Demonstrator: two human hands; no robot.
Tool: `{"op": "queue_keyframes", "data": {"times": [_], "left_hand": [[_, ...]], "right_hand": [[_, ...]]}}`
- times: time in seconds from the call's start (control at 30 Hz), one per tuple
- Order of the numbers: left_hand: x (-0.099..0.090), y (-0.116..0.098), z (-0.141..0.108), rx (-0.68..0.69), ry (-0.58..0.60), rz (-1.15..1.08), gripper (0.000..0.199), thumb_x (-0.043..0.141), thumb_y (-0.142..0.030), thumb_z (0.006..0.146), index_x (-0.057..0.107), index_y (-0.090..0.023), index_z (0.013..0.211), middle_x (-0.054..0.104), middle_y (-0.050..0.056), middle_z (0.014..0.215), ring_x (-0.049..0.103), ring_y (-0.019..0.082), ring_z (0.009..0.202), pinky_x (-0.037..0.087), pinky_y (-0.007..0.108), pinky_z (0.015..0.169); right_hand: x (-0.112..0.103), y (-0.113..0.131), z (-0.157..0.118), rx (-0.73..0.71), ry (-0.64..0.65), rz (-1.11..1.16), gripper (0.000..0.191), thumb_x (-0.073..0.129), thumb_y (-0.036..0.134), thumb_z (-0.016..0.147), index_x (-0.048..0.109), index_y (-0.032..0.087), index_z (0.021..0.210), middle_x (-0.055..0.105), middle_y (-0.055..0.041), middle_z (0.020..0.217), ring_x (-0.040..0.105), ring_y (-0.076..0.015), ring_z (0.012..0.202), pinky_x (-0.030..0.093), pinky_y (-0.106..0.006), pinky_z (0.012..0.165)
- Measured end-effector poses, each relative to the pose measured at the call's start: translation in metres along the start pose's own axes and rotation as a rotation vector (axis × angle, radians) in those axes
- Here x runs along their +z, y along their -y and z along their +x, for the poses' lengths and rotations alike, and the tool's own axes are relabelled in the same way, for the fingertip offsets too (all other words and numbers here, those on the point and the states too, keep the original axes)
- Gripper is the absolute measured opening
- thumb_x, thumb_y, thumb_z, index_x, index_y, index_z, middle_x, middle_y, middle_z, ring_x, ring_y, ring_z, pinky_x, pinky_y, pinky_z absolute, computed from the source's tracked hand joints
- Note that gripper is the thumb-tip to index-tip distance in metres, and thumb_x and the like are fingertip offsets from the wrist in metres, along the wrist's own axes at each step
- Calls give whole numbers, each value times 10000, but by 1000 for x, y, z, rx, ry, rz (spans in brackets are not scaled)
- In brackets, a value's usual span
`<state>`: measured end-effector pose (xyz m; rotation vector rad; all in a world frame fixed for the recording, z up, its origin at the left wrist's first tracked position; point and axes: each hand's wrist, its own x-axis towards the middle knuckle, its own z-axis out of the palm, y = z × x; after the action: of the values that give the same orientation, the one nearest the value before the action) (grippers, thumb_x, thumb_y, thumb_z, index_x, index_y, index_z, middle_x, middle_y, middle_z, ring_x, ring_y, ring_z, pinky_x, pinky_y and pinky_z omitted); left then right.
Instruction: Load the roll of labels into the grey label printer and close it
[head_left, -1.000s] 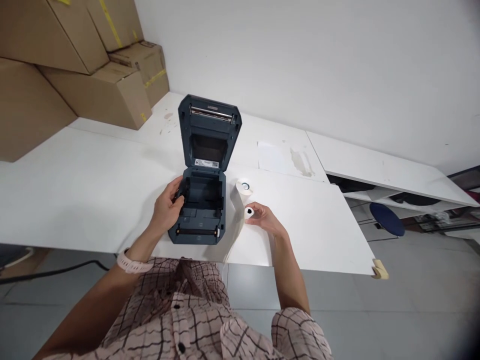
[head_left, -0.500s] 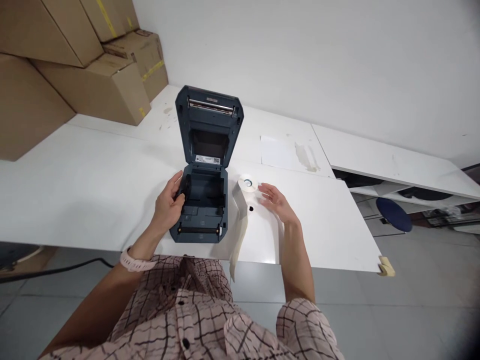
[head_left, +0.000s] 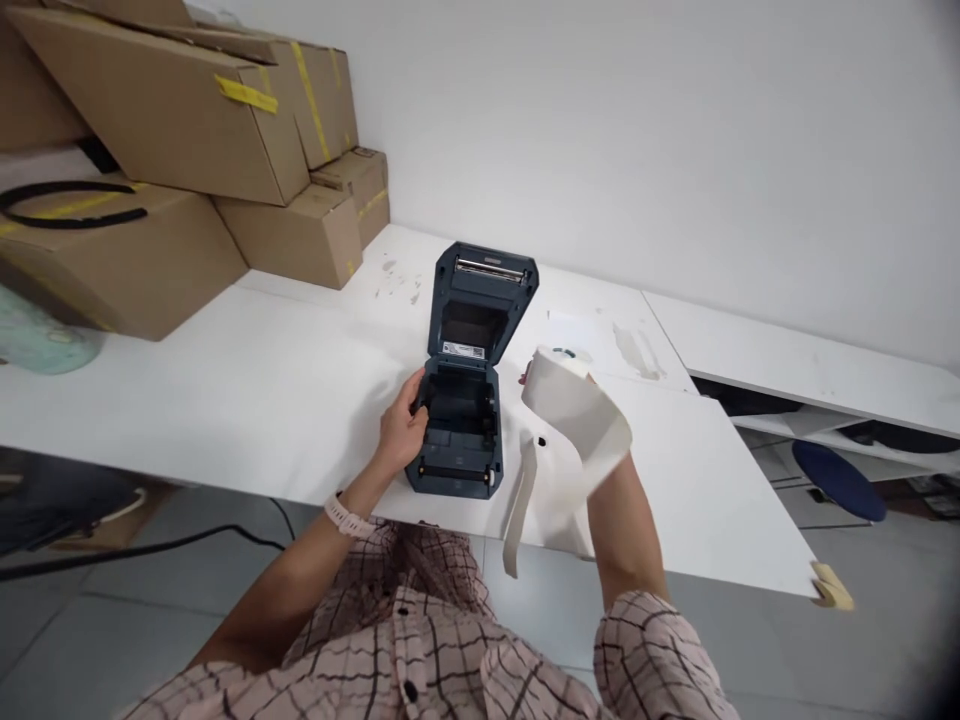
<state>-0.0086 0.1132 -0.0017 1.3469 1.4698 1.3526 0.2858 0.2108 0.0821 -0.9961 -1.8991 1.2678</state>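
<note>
A dark blue-grey label printer [head_left: 456, 425] stands on the white table with its lid [head_left: 484, 312] raised and its inside bare. My left hand [head_left: 403, 425] grips the printer's left side, thumb over the rim and fingers along the outside. To the right of the printer, a roll of white labels [head_left: 562, 375] is held up by my right hand [head_left: 611, 485], which is mostly hidden behind the paper; only fingertips show at the roll's left edge. The loose strip [head_left: 529, 490] curls down from the roll, and its end hangs over the table's front edge.
Cardboard boxes [head_left: 300, 235] are stacked at the back left against the wall. A sheet of paper [head_left: 571, 330] lies behind the roll. A blue stool [head_left: 838, 480] stands beyond the table's right end. A black cable [head_left: 187, 538] runs below the front edge at left.
My right hand has gone from open beside the label roll to holding it, lifting it with its strip off the table. My left hand stays on the printer. The view has shifted left.
</note>
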Motion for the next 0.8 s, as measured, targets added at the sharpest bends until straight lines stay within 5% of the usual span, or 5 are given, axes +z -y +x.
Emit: {"op": "queue_keyframes", "data": {"times": [0.2, 0.3, 0.47, 0.63, 0.8], "left_hand": [[-3, -5, -2, -8, 32, 12, 708, 522, -157, 903, 389, -278, 1588, 508, 70, 1611, 465, 284, 1500, 357, 515, 1254], [-5, -7, -2, -24, 53, 10, 710, 512, -155, 921, 363, -289, 1602, 474, 82, 1635, 443, 295, 1515, 357, 525, 1252], [-5, -11, -3, -8, 51, 35, 701, 510, -131, 914, 390, -292, 1586, 498, 79, 1618, 467, 303, 1498, 357, 545, 1244], [-4, -8, -3, 23, 30, 35, 659, 507, -140, 921, 433, -263, 1565, 549, 96, 1571, 521, 308, 1450, 384, 544, 1225], [-2, -5, -5, 96, -10, 4, 561, 571, -270, 956, 501, -287, 1513, 639, 90, 1466, 600, 305, 1354, 468, 526, 1161]], "right_hand": [[62, 73, 30, -46, 388, -699, 673, 840, 469, 670, 633, 210, 1256, 720, -120, 1264, 685, -361, 1106, 535, -464, 926], [95, 77, 51, 37, 461, -1019, 648, 811, 431, 682, 626, 199, 1258, 720, -145, 1256, 688, -383, 1091, 529, -462, 886], [116, 56, 63, 113, 479, -1112, 653, 808, 411, 712, 620, 150, 1280, 723, -175, 1253, 692, -396, 1109, 535, -471, 897], [126, 54, 7, -69, 274, -1107, 584, 643, 300, 951, 501, 125, 1490, 593, -195, 1498, 546, -386, 1402, 478, -548, 1109], [155, 46, -77, -227, 171, -982, 533, 431, 468, 1084, 456, 236, 1562, 457, -86, 1644, 365, -305, 1563, 414, -575, 1223]]}}
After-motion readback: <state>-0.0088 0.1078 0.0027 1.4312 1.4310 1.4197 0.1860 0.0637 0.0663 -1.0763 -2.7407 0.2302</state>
